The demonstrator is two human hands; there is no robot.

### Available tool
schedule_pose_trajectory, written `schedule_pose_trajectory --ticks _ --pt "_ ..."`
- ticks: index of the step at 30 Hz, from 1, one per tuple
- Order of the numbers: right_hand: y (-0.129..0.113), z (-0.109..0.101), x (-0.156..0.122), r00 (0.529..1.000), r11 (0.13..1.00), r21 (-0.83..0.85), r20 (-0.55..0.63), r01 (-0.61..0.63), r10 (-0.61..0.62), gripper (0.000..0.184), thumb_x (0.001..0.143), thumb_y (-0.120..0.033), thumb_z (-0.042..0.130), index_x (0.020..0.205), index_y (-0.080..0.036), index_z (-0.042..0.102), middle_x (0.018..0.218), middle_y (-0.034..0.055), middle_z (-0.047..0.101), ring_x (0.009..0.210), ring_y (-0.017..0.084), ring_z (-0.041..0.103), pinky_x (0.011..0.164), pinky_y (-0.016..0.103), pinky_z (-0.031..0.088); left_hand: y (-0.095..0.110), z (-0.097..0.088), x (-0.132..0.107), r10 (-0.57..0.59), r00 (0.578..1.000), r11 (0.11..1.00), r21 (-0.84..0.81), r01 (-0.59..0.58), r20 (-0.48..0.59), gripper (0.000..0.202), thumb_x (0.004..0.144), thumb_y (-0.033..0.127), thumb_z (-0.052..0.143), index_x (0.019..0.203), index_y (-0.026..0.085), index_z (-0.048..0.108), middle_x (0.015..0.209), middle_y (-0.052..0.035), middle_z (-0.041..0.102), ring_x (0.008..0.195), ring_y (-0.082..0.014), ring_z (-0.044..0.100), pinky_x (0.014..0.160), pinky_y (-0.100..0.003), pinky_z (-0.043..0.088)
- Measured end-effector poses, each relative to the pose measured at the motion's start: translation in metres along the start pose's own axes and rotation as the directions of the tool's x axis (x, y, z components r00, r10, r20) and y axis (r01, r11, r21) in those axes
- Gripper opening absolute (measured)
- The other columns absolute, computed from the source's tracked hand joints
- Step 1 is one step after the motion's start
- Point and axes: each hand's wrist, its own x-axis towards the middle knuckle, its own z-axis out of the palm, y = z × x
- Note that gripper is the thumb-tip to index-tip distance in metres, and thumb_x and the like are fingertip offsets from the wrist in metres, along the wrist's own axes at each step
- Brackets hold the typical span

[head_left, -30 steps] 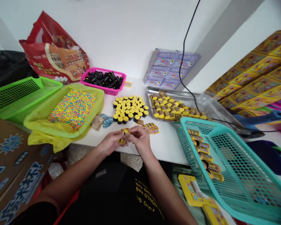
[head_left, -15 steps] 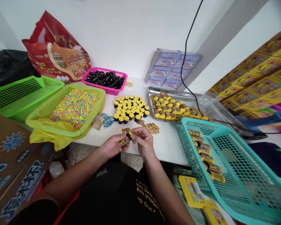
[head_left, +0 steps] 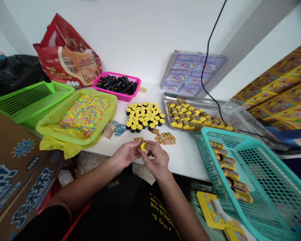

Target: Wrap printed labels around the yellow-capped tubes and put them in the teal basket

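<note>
Over the table's front edge, my left hand (head_left: 126,154) and my right hand (head_left: 157,158) both grip one small canister (head_left: 143,146). Its yellow lid faces up toward me; a printed label seems to be around its side, mostly covered by fingers. Just behind the fingers lies a printed label (head_left: 138,138). More loose labels (head_left: 166,138) are spread right of the hands. Beyond them stands a cluster of black canisters with yellow lids (head_left: 145,115), upright and close together.
At left are a yellow-lined basket of coloured candy balls (head_left: 85,113) and a green basket (head_left: 22,107). A pink basket (head_left: 130,98) holds black canisters. A metal tray (head_left: 203,104) and teal basket (head_left: 240,134) hold labelled canisters. A black cable (head_left: 207,57) hangs down.
The canister has been turned between my fingers, so its yellow lid now faces me and the label appears closer around it. The whole view has shifted slightly, with things appearing farther right.
</note>
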Motion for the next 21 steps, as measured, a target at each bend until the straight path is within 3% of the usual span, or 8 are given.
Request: schedule_pose_trajectory --ticks 3,6,9,13,21 --pt "0.002 -0.002 -0.003 0.999 0.999 0.015 -0.026 -0.037 0.037 0.023 0.082 -0.029 0.070 0.102 -0.025 0.059 0.105 0.0079 0.069 0.055 0.011 0.054 0.052 0.030 0.049 0.002 0.004 -0.001 0.017 1.000 1.000 -0.007 -0.017 -0.019 0.010 0.074 0.017 0.075 0.081 0.012 0.070 0.073 -0.0033 0.067 0.061 -0.0091 0.058 0.061 -0.021 0.044" --pt "0.004 -0.002 -0.005 0.997 0.997 0.036 -0.014 -0.071 0.072 0.031 0.085 -0.031 0.067 0.115 -0.024 0.060 0.092 0.0046 0.065 0.055 0.012 0.053 0.052 0.029 0.049 0.003 0.004 0.000 0.030 0.999 0.999 0.015 -0.029 -0.024 0.006 0.072 0.014 0.074 0.076 0.012 0.070 0.073 -0.0040 0.067 0.063 -0.0105 0.060 0.063 -0.023 0.045" --pt "0.007 0.001 -0.007 1.000 0.997 -0.075 0.006 -0.004 0.004 0.032 0.086 -0.029 0.066 0.118 -0.025 0.062 0.088 0.0047 0.063 0.060 0.014 0.057 0.055 0.030 0.052 0.003 0.002 0.002 0.019 0.999 1.000 -0.006 -0.019 -0.035 0.003 0.075 0.014 0.072 0.077 0.012 0.070 0.073 -0.0039 0.067 0.062 -0.0112 0.059 0.064 -0.024 0.047" --pt "0.011 0.005 -0.011 0.995 0.979 -0.181 0.019 0.096 -0.095 0.035 0.085 -0.025 0.065 0.120 -0.027 0.064 0.099 0.0083 0.066 0.077 0.019 0.065 0.066 0.032 0.057 0.001 0.004 0.004 0.017 0.999 0.998 -0.058 -0.019 -0.045 0.009 0.082 0.022 0.068 0.082 0.014 0.070 0.076 -0.0052 0.068 0.066 -0.0144 0.062 0.065 -0.027 0.049" --pt "0.013 0.004 -0.011 0.999 0.998 0.033 -0.020 -0.045 0.046 0.029 0.088 -0.025 0.064 0.117 -0.028 0.066 0.095 0.0058 0.064 0.070 0.016 0.061 0.063 0.031 0.057 -0.002 0.003 0.004 -0.043 0.998 0.996 -0.074 0.039 -0.056 0.010 0.083 0.023 0.070 0.086 0.014 0.069 0.080 -0.0054 0.069 0.068 -0.0123 0.063 0.066 -0.025 0.049"
